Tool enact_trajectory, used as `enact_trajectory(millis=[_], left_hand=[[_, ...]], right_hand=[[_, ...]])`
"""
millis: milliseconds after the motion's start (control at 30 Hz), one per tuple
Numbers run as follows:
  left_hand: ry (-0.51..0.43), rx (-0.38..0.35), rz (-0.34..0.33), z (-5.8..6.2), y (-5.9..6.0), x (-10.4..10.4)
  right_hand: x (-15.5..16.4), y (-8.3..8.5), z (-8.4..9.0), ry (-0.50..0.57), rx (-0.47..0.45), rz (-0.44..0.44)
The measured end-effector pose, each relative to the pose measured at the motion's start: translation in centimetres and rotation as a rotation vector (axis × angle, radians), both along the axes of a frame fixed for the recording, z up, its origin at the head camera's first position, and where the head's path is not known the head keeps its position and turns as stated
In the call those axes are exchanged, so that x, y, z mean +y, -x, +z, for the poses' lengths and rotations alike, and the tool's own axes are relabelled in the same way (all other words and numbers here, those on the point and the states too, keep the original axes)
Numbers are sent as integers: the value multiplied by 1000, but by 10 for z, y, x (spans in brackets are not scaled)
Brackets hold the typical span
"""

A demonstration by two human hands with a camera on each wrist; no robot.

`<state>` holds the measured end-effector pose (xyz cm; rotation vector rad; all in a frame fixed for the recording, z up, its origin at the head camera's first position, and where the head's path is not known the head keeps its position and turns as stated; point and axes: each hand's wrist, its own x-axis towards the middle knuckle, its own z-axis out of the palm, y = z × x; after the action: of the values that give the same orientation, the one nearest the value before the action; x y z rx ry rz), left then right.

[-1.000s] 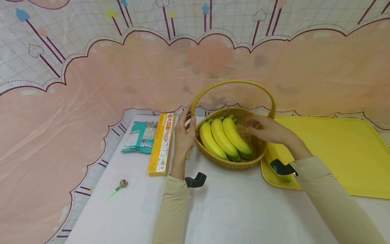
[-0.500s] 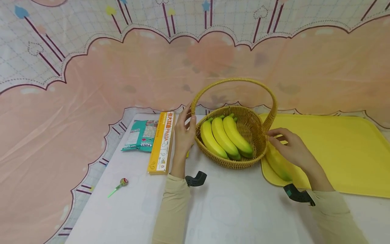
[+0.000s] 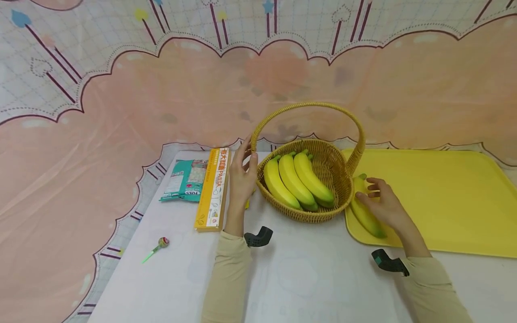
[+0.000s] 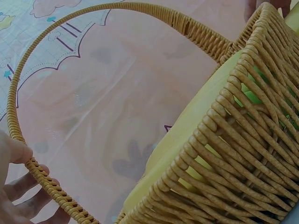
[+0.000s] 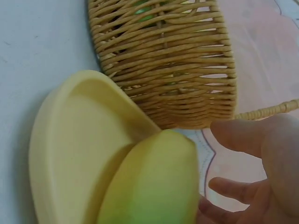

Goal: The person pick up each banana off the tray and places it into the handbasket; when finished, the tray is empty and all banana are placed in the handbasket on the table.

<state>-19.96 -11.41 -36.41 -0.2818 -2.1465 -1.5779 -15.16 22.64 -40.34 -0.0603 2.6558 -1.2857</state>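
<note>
Bananas occupy most of what we see on this worktop [image 3: 307, 278]: three of them [image 3: 296, 181] lie side by side in a woven basket [image 3: 323, 214] with a tall arched handle [image 3: 307, 106], and a fourth, single banana [image 3: 365, 215] lies at the near left corner of a yellow tray [image 3: 444, 197] just to the right of the basket.

Our left hand [image 3: 242, 179] is at the left end of the handle, where it meets the basket's rim. From the left wrist view we can see the thumb and fingers [image 4: 18, 189] curled against the wicker there, so this hand grips the handle.

Our right hand [image 3: 383, 204] rests on the single banana on the tray. In the head view the fingers bend over the fruit's upper half, near its green stem end; the right wrist view shows the banana [image 5: 154, 182] lying against the tray's inner rim [image 5: 51, 135] with the fingers spread loosely above and beside it. We cannot tell whether they have closed round it. The banana lies on the tray, just beside the basket wall [image 5: 177, 70] but outside it.

To the left of the basket lie a long yellow pasta box [image 3: 214, 188], a teal snack packet [image 3: 186, 179] beside that, and nearer to us a lollipop [image 3: 157, 247] with a green stick.
</note>
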Motion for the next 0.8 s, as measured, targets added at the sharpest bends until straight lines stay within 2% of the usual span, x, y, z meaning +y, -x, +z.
enact_trajectory(millis=[400,567,800], left_hand=[[9,13,-5,2,2,2],[-2,15,-5,3,2,1],[2,-4,4,1,1,1]], right_hand=[[1,4,-12,-26,-60,-5],[1,4,-10,-22,-59,-7],[4,-6,-3,0,-64,-22]])
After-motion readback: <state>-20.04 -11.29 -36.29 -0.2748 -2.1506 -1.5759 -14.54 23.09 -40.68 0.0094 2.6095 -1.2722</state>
